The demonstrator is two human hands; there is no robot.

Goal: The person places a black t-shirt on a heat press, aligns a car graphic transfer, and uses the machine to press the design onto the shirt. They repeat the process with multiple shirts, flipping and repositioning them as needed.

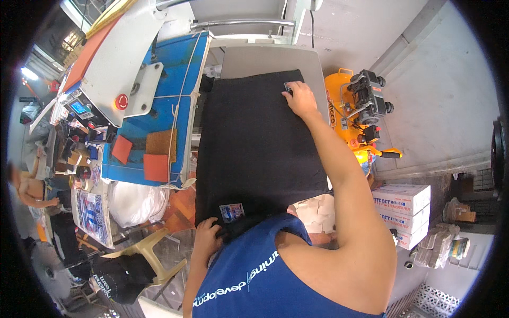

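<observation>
A black fabric piece [254,138] lies over the grey platen of a press [270,58]. My right hand [301,99] is at its far right corner, fingers and thumb closed on a small printed square [287,86], partly hidden by them. Near the close left corner, a second printed square [231,212] lies on the fabric. My left hand [208,230] rests on the fabric's edge just left of that square, fingers bent and apart; its thumb is hidden.
A white press head with control panel [85,111] and blue pad [122,169] stands left. A yellow compressor [336,90] and stacked boxes [403,212] stand right. A plastic stool [159,249] is lower left. Another person [37,193] is at the far left.
</observation>
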